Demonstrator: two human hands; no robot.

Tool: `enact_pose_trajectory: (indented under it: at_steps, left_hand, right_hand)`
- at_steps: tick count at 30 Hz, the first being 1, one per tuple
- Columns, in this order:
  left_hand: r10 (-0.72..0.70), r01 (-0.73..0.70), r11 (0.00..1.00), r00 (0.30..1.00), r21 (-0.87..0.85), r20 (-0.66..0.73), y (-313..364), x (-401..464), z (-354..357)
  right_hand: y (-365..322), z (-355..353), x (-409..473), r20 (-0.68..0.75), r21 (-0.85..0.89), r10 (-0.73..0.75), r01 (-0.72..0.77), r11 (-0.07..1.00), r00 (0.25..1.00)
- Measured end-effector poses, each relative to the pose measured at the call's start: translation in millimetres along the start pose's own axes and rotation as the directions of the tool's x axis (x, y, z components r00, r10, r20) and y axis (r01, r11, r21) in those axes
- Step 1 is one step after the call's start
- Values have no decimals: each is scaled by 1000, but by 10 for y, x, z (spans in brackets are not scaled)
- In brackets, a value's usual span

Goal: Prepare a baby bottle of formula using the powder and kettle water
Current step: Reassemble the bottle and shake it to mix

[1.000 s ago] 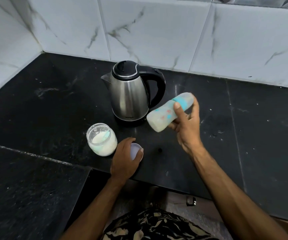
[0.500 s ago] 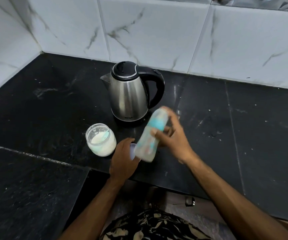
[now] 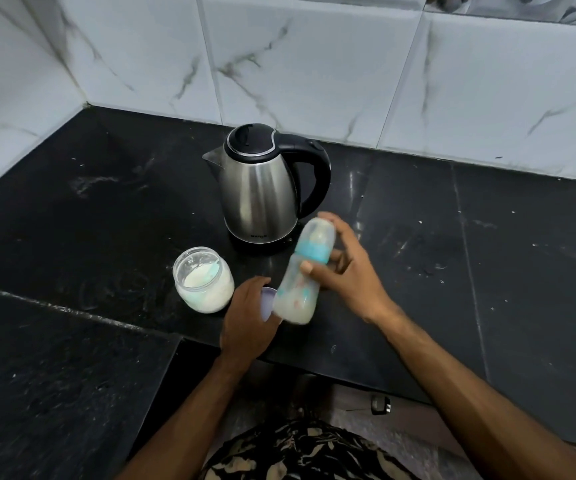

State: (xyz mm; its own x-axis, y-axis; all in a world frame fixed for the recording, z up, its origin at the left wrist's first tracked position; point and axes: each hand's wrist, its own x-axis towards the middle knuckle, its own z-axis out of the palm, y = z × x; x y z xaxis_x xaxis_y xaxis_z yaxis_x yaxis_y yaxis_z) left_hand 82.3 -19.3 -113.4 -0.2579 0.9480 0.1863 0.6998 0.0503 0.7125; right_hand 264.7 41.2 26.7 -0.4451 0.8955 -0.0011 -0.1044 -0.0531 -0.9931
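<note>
Since a second earlier the baby bottle [image 3: 299,276] had swung from tilted to near upright, gripped by the right hand [image 3: 346,274], just beside the left hand [image 3: 247,319] fingers curled round the purple lid [image 3: 267,302].

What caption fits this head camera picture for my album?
Right hand holds capped baby bottle of milky formula beside kettle.

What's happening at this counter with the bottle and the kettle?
A person is making baby formula. The right hand grips a capped baby bottle holding pale milky liquid, tilted in the air above the black counter. The left hand holds a small lilac lid beside the open powder jar. The steel kettle stands behind them, lid closed.
</note>
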Motion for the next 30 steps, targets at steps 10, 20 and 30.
enact_pose_trajectory:
  at_steps: [10, 20, 30]
  left_hand:
    - [86, -86, 996, 996, 13, -5, 28, -1, -16]
    - [12, -12, 1000, 1000, 23, 24, -35, 7, 13]
    - [10, -10, 1000, 999, 14, -33, 20, -12, 0]
  right_hand:
    - [72, 60, -49, 34, -11, 18, -17, 1000, 999]
    - [8, 8, 10, -60, 34, 14, -12, 999, 998]
    - [-7, -57, 111, -184, 121, 2, 21, 992, 983]
